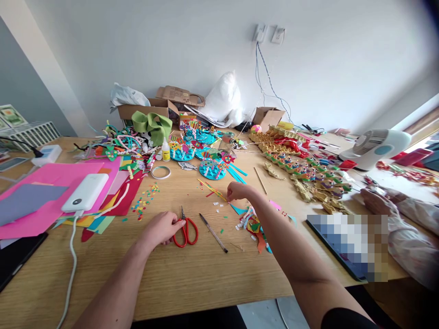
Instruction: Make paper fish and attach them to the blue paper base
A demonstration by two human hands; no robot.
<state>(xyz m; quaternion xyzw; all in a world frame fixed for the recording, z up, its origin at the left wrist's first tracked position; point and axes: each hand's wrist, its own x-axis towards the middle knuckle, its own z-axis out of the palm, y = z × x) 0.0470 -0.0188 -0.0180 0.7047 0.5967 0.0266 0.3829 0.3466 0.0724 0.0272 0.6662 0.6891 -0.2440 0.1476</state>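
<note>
My left hand point(161, 228) rests on the wooden table point(192, 274), its fingers curled against the handle of red scissors point(186, 230) lying flat. My right hand point(238, 191) reaches further out, fingers pinched together over thin coloured paper strips point(211, 188) and small white scraps. Whether it holds one I cannot make out. A dark pencil point(213, 232) lies between the scissors and a heap of paper cuttings point(253, 226) beside my right forearm.
Pink and grey paper sheets point(41, 196), a white power bank point(85, 192) with cable, confetti bits, a glue bottle point(166, 150), a tape ring point(161, 172), blue paper crafts point(211, 168), egg-carton crafts point(302, 171), a fan point(375, 147). Another person's hand point(377, 201) and a tablet sit at right.
</note>
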